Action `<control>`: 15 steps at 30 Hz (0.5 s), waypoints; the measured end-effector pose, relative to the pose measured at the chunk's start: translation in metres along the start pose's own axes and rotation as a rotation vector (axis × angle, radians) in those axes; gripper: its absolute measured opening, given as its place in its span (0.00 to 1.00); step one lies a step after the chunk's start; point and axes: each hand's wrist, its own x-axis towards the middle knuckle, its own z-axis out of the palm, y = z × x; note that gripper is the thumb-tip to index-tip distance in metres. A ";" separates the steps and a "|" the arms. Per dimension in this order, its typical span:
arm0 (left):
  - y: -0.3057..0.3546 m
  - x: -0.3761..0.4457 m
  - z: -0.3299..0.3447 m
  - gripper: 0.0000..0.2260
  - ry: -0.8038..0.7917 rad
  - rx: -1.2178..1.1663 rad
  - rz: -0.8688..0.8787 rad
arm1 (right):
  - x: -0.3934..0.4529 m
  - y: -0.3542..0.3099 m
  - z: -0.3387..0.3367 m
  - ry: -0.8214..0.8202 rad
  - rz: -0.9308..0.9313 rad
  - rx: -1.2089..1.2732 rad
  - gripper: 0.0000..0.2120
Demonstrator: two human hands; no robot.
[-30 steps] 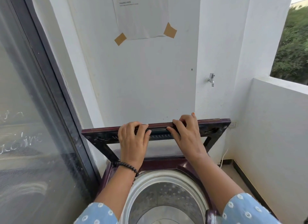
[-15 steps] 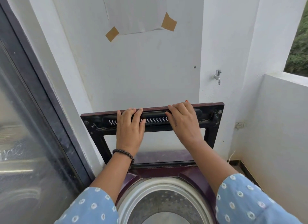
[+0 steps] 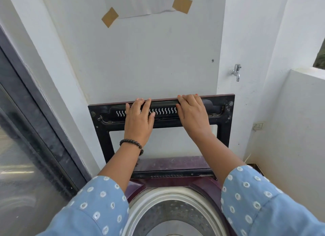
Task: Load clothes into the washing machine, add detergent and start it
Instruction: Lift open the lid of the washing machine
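While the maroon top-loading washing machine [image 3: 175,183] is standing open below the camera, the scene is reading near to far:

Drum: the grey perforated metal drum [image 3: 175,211] with its white rim is sitting nearest; no clothes are showing in the part in view.

Sleeves: light blue dotted sleeves [image 3: 91,207] are framing it.

Lid: the black-framed glass lid [image 3: 105,123] is standing raised against the white wall [image 3: 149,60].

Left hand [image 3: 139,121]: lying flat on the lid's upper bar, fingers curling over its top edge, a black beaded bracelet [image 3: 131,143] circling the wrist.

Right hand [image 3: 193,116]: pressing likewise on the same bar.

Beyond: a metal tap [image 3: 236,73] is jutting from the wall, with a taped white paper sheet [image 3: 140,3] above.
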 end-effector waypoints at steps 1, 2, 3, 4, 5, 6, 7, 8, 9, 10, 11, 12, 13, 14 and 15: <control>-0.001 0.002 0.003 0.18 -0.009 0.001 -0.002 | 0.002 0.001 0.003 -0.004 0.012 0.008 0.13; -0.001 0.004 0.005 0.19 -0.019 0.000 -0.005 | 0.003 0.001 0.005 -0.005 0.022 0.014 0.13; -0.001 0.005 0.007 0.19 -0.026 -0.003 -0.008 | 0.005 0.002 0.006 -0.008 0.029 0.018 0.13; -0.002 0.007 0.010 0.19 -0.029 -0.005 -0.016 | 0.007 0.003 0.009 -0.014 0.032 0.023 0.12; -0.003 0.010 0.012 0.19 -0.032 -0.008 -0.023 | 0.010 0.004 0.011 -0.022 0.032 0.025 0.11; -0.004 0.012 0.014 0.19 -0.036 -0.010 -0.027 | 0.011 0.006 0.013 -0.032 0.032 0.028 0.11; -0.005 0.015 0.017 0.19 -0.042 -0.013 -0.032 | 0.013 0.007 0.015 -0.041 0.032 0.033 0.11; -0.005 0.017 0.019 0.18 -0.049 -0.018 -0.037 | 0.015 0.008 0.017 -0.048 0.034 0.040 0.11; -0.005 0.019 0.021 0.18 -0.055 -0.022 -0.046 | 0.017 0.009 0.019 -0.056 0.039 0.048 0.10; -0.004 0.021 0.024 0.18 -0.062 -0.025 -0.057 | 0.018 0.010 0.021 -0.060 0.048 0.054 0.10; -0.004 0.022 0.026 0.18 -0.068 -0.027 -0.067 | 0.019 0.011 0.023 -0.061 0.058 0.062 0.10; -0.003 0.023 0.028 0.18 -0.073 -0.027 -0.073 | 0.020 0.011 0.025 -0.061 0.067 0.069 0.10; -0.004 0.024 0.030 0.19 -0.077 -0.027 -0.074 | 0.020 0.011 0.026 -0.061 0.074 0.075 0.10; -0.004 0.026 0.032 0.19 -0.081 -0.026 -0.074 | 0.020 0.012 0.028 -0.063 0.078 0.080 0.10; -0.005 0.027 0.033 0.19 -0.087 -0.026 -0.075 | 0.021 0.012 0.030 -0.064 0.081 0.082 0.10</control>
